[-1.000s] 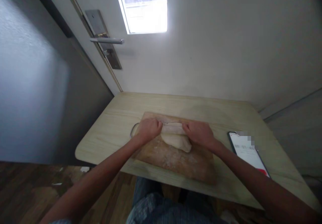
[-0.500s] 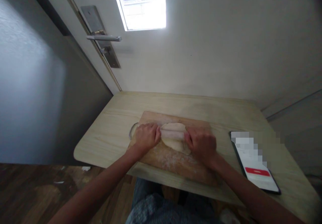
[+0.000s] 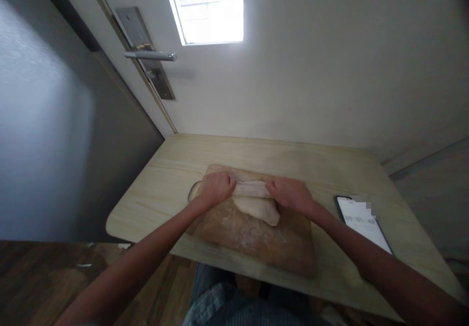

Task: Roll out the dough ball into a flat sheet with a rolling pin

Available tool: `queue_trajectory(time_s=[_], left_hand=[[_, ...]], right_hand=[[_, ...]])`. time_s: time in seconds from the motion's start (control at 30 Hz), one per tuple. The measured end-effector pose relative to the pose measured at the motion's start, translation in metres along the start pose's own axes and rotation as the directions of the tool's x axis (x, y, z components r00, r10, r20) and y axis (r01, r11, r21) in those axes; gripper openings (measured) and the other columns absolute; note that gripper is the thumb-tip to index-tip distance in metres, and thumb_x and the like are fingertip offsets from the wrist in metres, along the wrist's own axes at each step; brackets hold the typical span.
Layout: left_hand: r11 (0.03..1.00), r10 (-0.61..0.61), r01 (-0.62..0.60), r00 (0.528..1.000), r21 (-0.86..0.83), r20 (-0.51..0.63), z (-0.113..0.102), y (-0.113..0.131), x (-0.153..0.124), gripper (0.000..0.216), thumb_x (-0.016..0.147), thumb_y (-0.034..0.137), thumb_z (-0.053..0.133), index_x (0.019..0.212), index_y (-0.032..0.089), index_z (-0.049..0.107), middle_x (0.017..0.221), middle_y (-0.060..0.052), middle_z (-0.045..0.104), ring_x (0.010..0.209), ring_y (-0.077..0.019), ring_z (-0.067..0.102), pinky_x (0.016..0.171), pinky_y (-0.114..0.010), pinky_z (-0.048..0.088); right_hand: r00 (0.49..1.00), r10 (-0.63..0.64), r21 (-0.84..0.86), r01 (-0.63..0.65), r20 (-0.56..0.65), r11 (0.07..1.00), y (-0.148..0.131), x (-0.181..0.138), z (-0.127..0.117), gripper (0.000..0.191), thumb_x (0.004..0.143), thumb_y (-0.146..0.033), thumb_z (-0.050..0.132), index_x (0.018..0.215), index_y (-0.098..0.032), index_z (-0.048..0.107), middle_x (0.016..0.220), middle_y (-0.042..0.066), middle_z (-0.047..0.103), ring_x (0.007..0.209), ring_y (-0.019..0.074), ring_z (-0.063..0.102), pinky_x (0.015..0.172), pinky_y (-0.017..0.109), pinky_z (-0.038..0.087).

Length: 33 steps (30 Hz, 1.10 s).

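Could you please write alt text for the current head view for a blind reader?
A person's bare left hand and right hand grip the ends of a pale cylindrical rolling pin across flattened cream dough on a floury brown wooden board. The board lies on a light wood-grain table; a dark-edged phone with a white screen is to the right.

The bare left hand (image 3: 218,188), curled into a rounded fist, is turned thumb-side toward the bare right hand (image 3: 291,193), similarly curled; behind them, the long bare left forearm (image 3: 161,243) and bare right forearm (image 3: 351,242) are stretched forward, angled inward.
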<state>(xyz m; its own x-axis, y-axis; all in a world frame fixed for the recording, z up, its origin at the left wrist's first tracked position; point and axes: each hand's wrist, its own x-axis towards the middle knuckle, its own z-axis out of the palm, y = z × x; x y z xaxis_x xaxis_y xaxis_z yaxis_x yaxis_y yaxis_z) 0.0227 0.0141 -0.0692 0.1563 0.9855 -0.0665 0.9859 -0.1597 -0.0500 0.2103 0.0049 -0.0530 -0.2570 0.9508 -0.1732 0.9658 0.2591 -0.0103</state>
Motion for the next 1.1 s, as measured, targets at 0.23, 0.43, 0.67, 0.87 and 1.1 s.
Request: queue_trajectory(time_s=[0.23,0.43,0.67,0.87,1.1], left_hand=[[0.999,0.041,-0.043,0.990,-0.012,-0.132,-0.005,0.004,-0.036,0.052,0.082,0.032,0.016,0.073,0.011,0.063,0.074,-0.013,0.063,0.068,-0.0221,0.057,0.061,-0.032,0.040],[0.996,0.076,-0.084,0.975,-0.027,-0.210,0.000,0.003,-0.042,0.045,0.081,0.031,0.019,0.072,0.013,0.060,0.073,-0.010,0.062,0.067,-0.0214,0.056,0.061,-0.032,0.038],[1.000,0.004,-0.004,0.992,0.003,-0.126,0.005,0.000,-0.028,0.050,0.081,0.033,0.018,0.067,0.014,0.063,0.065,-0.011,0.062,0.061,-0.0234,0.058,0.054,-0.032,0.038],[1.000,-0.024,0.023,0.998,-0.009,-0.062,0.002,-0.001,0.001,0.048,0.079,0.030,0.021,0.073,0.010,0.065,0.070,-0.013,0.063,0.068,-0.0236,0.059,0.058,-0.032,0.041],[1.000,-0.026,0.026,0.991,-0.005,-0.134,-0.003,0.005,-0.016,0.050,0.081,0.031,0.019,0.076,0.010,0.064,0.075,-0.014,0.063,0.071,-0.0237,0.058,0.060,-0.033,0.041]], right_hand=[[0.963,0.061,-0.032,-0.072,-0.264,0.997,-0.012,-0.037,0.012,0.050,0.082,-0.033,0.017,0.073,-0.017,0.063,0.070,0.009,0.064,0.063,0.0186,0.056,0.054,0.027,0.030],[0.950,0.061,-0.016,-0.069,-0.305,0.997,-0.011,-0.041,0.025,0.045,0.082,-0.034,0.021,0.076,-0.017,0.062,0.069,0.008,0.064,0.058,0.0174,0.055,0.050,0.026,0.028],[0.980,0.083,-0.052,-0.093,-0.180,0.994,-0.010,-0.027,0.010,0.050,0.081,-0.030,0.019,0.066,-0.015,0.064,0.064,0.010,0.063,0.057,0.0190,0.057,0.050,0.027,0.031],[0.994,0.037,-0.035,-0.041,-0.105,0.999,-0.003,0.000,0.000,0.045,0.080,-0.031,0.022,0.074,-0.019,0.064,0.075,0.007,0.065,0.065,0.0193,0.058,0.052,0.026,0.034],[0.971,0.099,-0.046,-0.112,-0.216,0.993,-0.011,-0.017,0.008,0.051,0.082,-0.031,0.017,0.078,-0.014,0.064,0.078,0.012,0.064,0.068,0.0205,0.058,0.057,0.029,0.034]])
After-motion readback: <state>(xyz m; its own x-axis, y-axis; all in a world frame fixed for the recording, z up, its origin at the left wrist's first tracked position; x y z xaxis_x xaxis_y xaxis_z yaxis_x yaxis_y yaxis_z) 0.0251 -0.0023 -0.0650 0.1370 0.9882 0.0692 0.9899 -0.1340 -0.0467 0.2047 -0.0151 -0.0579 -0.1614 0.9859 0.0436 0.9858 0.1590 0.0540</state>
